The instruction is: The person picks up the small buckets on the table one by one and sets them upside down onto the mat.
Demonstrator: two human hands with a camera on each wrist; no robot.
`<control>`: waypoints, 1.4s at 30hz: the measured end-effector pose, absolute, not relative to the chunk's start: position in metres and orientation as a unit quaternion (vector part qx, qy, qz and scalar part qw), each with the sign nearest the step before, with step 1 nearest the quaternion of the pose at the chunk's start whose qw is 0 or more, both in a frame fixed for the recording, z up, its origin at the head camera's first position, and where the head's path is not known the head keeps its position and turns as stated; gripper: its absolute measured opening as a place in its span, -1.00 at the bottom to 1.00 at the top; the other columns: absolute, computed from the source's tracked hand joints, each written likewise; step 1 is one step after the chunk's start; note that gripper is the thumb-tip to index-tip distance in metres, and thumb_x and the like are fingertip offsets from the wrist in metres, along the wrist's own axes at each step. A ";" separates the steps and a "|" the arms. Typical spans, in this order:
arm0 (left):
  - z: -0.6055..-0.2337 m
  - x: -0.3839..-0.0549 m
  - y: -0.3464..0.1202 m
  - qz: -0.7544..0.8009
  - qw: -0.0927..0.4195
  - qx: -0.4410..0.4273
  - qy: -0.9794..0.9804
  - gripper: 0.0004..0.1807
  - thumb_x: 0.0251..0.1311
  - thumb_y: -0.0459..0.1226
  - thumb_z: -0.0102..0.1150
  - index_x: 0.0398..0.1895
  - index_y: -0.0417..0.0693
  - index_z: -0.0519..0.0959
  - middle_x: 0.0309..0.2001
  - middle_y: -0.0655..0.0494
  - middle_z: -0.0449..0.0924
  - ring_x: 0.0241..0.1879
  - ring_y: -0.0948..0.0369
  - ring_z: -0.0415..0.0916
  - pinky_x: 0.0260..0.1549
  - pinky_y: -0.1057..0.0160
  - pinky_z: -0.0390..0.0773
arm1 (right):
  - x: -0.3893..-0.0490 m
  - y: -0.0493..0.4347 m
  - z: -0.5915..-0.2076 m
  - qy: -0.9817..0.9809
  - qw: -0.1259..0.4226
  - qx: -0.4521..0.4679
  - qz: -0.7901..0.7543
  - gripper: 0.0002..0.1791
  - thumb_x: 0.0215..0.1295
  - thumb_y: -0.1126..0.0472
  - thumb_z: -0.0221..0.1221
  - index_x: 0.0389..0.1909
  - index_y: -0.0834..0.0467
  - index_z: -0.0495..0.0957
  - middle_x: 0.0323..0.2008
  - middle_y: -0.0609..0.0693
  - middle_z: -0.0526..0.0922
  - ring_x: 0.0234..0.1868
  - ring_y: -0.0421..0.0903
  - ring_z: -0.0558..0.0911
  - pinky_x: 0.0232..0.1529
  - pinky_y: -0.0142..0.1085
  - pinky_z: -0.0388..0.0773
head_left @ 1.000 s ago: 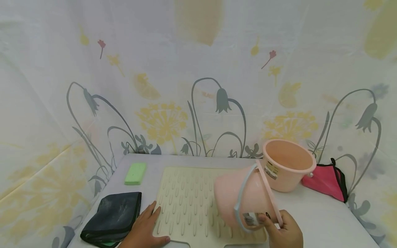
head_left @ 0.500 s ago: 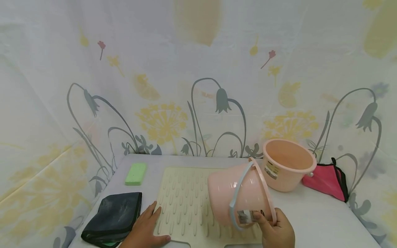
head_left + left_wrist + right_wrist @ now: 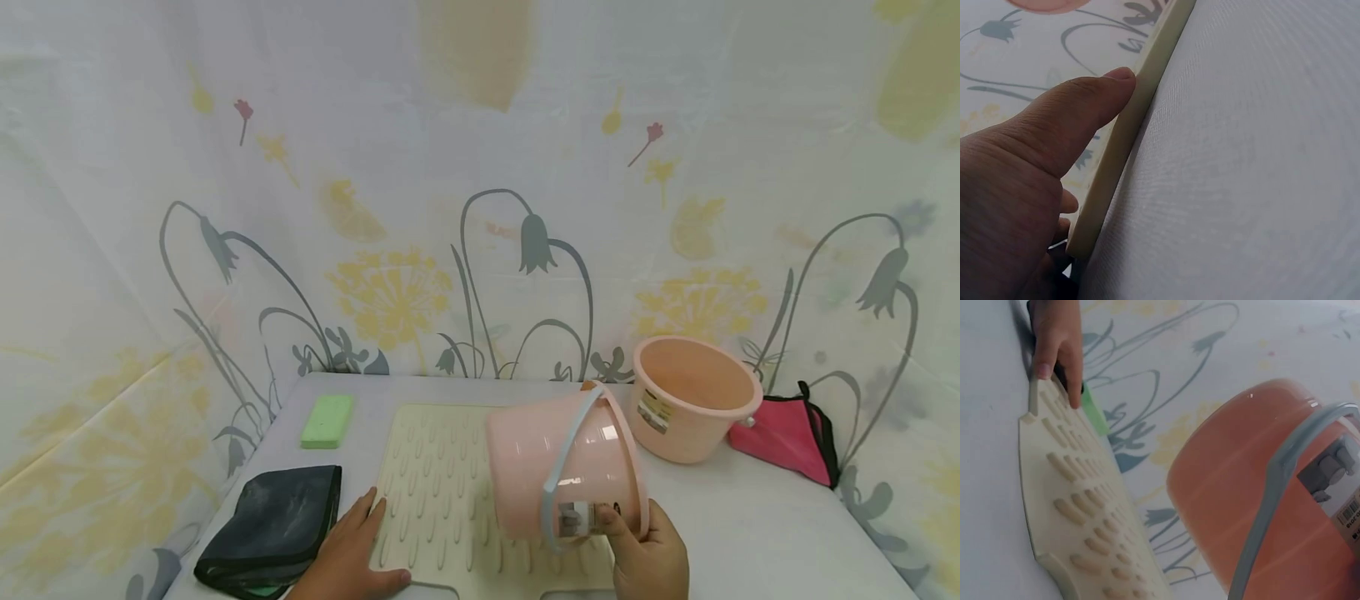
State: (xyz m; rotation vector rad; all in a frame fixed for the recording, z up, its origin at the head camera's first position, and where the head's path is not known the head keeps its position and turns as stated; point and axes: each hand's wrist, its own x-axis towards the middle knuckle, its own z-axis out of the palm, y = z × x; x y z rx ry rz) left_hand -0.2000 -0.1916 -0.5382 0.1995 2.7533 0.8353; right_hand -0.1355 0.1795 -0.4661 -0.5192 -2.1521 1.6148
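My right hand (image 3: 652,557) grips the rim of a pink bucket (image 3: 517,471), thumb on the outside near its label (image 3: 576,518). Tipped on its side, the bucket is over the right part of a cream washboard (image 3: 431,483), its mouth facing right and its base left. A grey-blue handle (image 3: 1270,487) hangs across the bucket's side. At the washboard's front left corner rests my left hand (image 3: 347,554), fingers spread and fairly straight. Its thumb (image 3: 1088,100) lies against the board's front edge in the left wrist view. The fingers behind the bucket's rim are partly hidden.
A second, peach bucket (image 3: 686,437) stands upright at the back right, beside a red cloth (image 3: 783,437) with black trim. On the left lie a green sponge (image 3: 327,422) and a folded black cloth (image 3: 273,517). A flower-patterned curtain (image 3: 480,275) hangs behind the table.
The right hand has carried the pink bucket leftward over the washboard, turning its side more toward the head camera. My left hand stays in place on the board.
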 end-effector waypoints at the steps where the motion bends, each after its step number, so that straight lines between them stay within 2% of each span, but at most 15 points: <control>1: -0.538 -0.200 -0.191 0.288 0.128 0.067 0.947 0.33 -0.13 0.28 0.61 0.55 -0.40 0.26 0.61 -0.40 0.03 0.57 -0.36 0.02 0.35 -0.51 0.18 | -0.136 0.178 -0.466 -0.769 0.196 -0.182 0.581 -0.65 0.36 0.03 0.40 -0.13 0.27 0.66 -0.40 -0.15 0.74 -0.35 -0.31 0.61 -0.27 -0.47 0.55; 6: -0.538 -0.199 -0.190 0.296 0.115 0.066 0.946 0.29 -0.07 0.24 0.60 0.54 -0.42 0.26 0.59 -0.43 0.06 0.55 -0.38 0.07 0.34 -0.49 0.21 | -0.135 0.169 -0.466 -0.758 0.186 -0.165 0.603 -0.64 0.39 0.06 0.39 -0.04 0.29 0.67 -0.31 -0.13 0.78 -0.23 -0.36 0.67 -0.17 -0.52 0.57; 12: -0.530 -0.196 -0.188 0.334 0.082 0.062 0.937 0.10 0.11 0.17 0.52 0.51 -0.37 0.32 0.55 -0.45 0.12 0.51 -0.39 0.14 0.32 -0.47 0.27 | -0.133 0.157 -0.467 -0.750 0.167 -0.164 0.618 -0.64 0.39 0.04 0.39 -0.10 0.28 0.67 -0.34 -0.07 0.78 -0.27 -0.28 0.67 -0.20 -0.46 0.59; 18: -0.511 -0.190 -0.172 0.392 0.007 0.075 0.917 -0.08 0.34 0.16 0.32 0.58 -0.13 0.27 0.57 -0.28 0.13 0.53 -0.30 0.16 0.30 -0.46 0.31 | -0.129 0.145 -0.472 -0.729 0.145 -0.148 0.653 -0.66 0.36 0.11 0.41 -0.11 0.35 0.67 -0.37 -0.03 0.78 -0.31 -0.23 0.70 -0.23 -0.43 0.63; 22: -0.497 -0.186 -0.152 0.453 -0.013 0.094 0.887 -0.15 0.43 0.13 0.21 0.65 0.06 0.16 0.62 -0.16 0.04 0.58 -0.25 0.09 0.30 -0.52 0.26 | -0.129 0.139 -0.477 -0.712 0.150 -0.134 0.672 -0.71 0.37 0.20 0.40 -0.12 0.38 0.66 -0.40 -0.07 0.77 -0.33 -0.23 0.72 -0.25 -0.41 0.66; 25: -0.490 -0.184 -0.139 0.503 -0.010 0.127 0.855 -0.11 0.44 0.08 0.20 0.69 0.18 0.02 0.65 -0.12 -0.08 0.61 -0.25 -0.02 0.31 -0.58 0.17 | -0.130 0.136 -0.482 -0.706 0.165 -0.133 0.675 -0.72 0.36 0.24 0.40 -0.12 0.41 0.66 -0.43 -0.11 0.76 -0.35 -0.24 0.71 -0.28 -0.42 0.64; 29: -0.485 -0.186 -0.124 0.562 -0.001 0.164 0.811 -0.02 0.40 0.10 0.21 0.71 0.33 -0.15 0.69 -0.08 -0.21 0.64 -0.27 -0.14 0.39 -0.54 0.10 | -0.132 0.133 -0.487 -0.699 0.174 -0.139 0.680 -0.67 0.35 0.25 0.41 -0.07 0.44 0.64 -0.45 -0.18 0.75 -0.37 -0.28 0.70 -0.29 -0.45 0.63; 35: -0.481 -0.190 -0.110 0.620 0.011 0.188 0.762 0.08 0.32 0.28 0.24 0.71 0.42 -0.21 0.72 0.00 -0.27 0.66 -0.26 -0.21 0.42 -0.42 0.21 | -0.131 0.130 -0.490 -0.704 0.177 -0.142 0.672 -0.68 0.35 0.25 0.40 -0.08 0.45 0.64 -0.47 -0.20 0.74 -0.40 -0.30 0.68 -0.33 -0.45 0.62; 39: -0.479 -0.190 -0.104 0.632 0.015 0.198 0.749 0.15 0.26 0.36 0.23 0.71 0.47 -0.26 0.73 0.00 -0.34 0.68 -0.26 -0.34 0.42 -0.47 0.14 | -0.130 0.130 -0.490 -0.707 0.176 -0.133 0.671 -0.66 0.35 0.26 0.40 -0.06 0.48 0.64 -0.46 -0.19 0.74 -0.40 -0.29 0.69 -0.32 -0.45 0.63; 42: -0.481 -0.190 -0.102 0.641 0.020 0.202 0.740 0.16 0.25 0.34 0.26 0.70 0.54 -0.30 0.73 0.00 -0.37 0.68 -0.23 -0.39 0.40 -0.50 0.12 | -0.130 0.132 -0.491 -0.708 0.160 -0.128 0.676 -0.61 0.38 0.23 0.39 0.01 0.49 0.62 -0.41 -0.15 0.76 -0.38 -0.28 0.70 -0.30 -0.44 0.63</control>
